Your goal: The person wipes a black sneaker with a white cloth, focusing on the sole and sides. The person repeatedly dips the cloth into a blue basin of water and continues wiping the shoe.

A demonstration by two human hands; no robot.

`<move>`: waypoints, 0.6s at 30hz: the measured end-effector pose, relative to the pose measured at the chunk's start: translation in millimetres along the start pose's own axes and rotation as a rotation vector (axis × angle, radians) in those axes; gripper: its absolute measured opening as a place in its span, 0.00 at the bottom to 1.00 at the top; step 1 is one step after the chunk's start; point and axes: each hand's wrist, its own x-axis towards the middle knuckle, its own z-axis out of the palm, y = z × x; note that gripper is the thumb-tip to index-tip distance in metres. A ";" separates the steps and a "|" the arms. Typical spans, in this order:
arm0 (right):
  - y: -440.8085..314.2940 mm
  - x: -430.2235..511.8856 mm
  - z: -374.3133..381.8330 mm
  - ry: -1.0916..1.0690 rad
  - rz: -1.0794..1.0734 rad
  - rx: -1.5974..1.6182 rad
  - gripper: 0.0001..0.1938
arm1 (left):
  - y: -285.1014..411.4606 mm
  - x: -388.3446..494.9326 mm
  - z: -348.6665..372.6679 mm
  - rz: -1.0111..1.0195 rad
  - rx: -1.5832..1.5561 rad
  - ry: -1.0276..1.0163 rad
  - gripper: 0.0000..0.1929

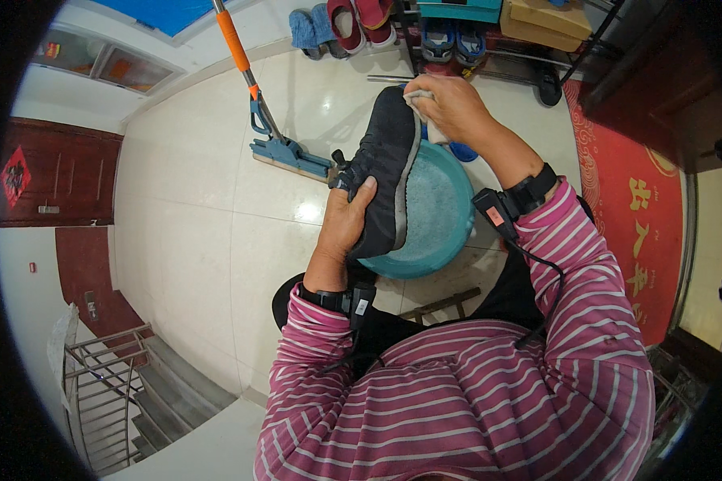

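A black lace-up shoe (391, 141) with a grey sole edge is held up over a teal plastic basin (439, 267). My left hand (347, 219) grips it around the ankle opening, thumb on the near side. Pinched in my right hand (454, 108) is a pale cloth (420, 103), which touches the shoe's toe end along the sole edge. Foamy water (434, 198) fills part of the basin, below and to the right of the shoe. A blue object (463, 151), partly hidden, lies behind the basin beneath my right hand.
A sponge mop (292, 157) stands on the tiles left of the shoe. Shoes and boxes crowd a metal rack (412, 36) at the back. A red doormat (629, 210) lies to the right. Stairs with a metal railing (105, 391) descend at lower left.
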 end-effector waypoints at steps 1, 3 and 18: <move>-1.6 -1.6 0.5 -0.008 0.008 0.007 0.10 | 0.9 -0.2 -0.1 -0.004 -0.022 0.015 0.19; -5.7 -7.6 2.2 -0.066 0.045 0.067 0.10 | 3.4 1.4 -0.6 -0.014 -0.095 0.039 0.18; -20.3 -30.7 8.0 -0.258 0.096 0.077 0.11 | 3.7 34.3 -13.3 0.018 -0.436 0.209 0.15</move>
